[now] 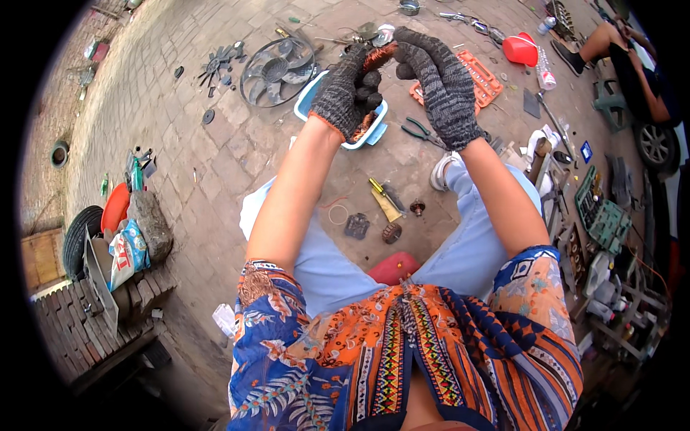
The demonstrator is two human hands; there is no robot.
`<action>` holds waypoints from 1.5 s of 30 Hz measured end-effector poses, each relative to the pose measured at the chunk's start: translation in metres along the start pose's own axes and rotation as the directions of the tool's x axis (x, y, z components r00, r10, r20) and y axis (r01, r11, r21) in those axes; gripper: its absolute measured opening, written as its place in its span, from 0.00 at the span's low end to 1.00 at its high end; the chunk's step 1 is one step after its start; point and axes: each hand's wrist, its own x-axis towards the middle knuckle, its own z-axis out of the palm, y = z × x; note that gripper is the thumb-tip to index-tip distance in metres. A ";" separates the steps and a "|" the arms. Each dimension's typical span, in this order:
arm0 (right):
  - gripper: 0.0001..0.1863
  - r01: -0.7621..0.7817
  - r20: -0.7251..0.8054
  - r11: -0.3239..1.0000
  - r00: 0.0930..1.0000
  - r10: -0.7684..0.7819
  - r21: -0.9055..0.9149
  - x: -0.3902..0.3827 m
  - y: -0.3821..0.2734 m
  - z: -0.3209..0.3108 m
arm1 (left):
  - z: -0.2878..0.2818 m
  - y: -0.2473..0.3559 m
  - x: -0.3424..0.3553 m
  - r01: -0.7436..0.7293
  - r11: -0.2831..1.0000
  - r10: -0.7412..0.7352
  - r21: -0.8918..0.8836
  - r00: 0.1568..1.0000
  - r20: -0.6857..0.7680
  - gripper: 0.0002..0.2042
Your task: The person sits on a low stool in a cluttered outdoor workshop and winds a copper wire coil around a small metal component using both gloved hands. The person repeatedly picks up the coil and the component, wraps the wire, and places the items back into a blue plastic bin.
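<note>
Both my hands wear dark grey knit gloves and are raised in front of me. My left hand [343, 97] is closed around a bundle of copper wire [379, 55]. At the right end of that bundle, the bent fingers and thumb of my right hand [442, 93] close on the wire; the exact grip is partly hidden. Below my left hand stands a light blue plastic basin [309, 99] with more copper wire [364, 128] in it. Pliers with dark green handles [417, 129] lie on the paving below my right hand.
A fan [274, 70] lies beyond the basin, with an orange tool case [480, 79] to the right. Between my legs are a yellow-handled screwdriver [376, 186] and small motor parts [392, 232]. A red bucket [520, 49], green socket case [607, 223] and another person's leg [600, 44] are at right.
</note>
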 end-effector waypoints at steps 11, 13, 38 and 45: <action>0.16 -0.244 0.103 0.953 0.968 0.228 0.180 0.007 0.004 -0.010 | -0.008 -0.006 0.002 -0.213 0.961 0.191 0.178 0.973 0.133 0.10; 0.19 -0.229 0.126 0.952 0.970 0.206 0.205 0.009 0.002 -0.013 | -0.004 -0.002 -0.005 -0.264 0.935 0.228 0.237 0.959 0.168 0.10; 0.33 0.264 0.243 0.934 0.948 -0.205 -0.240 0.011 -0.007 -0.015 | -0.013 -0.001 -0.009 -0.499 0.786 0.385 0.366 0.857 0.342 0.11; 0.29 0.197 0.235 0.910 0.965 -0.115 -0.365 0.012 0.011 -0.018 | -0.015 0.002 -0.010 -0.608 0.624 0.459 0.491 0.794 0.399 0.12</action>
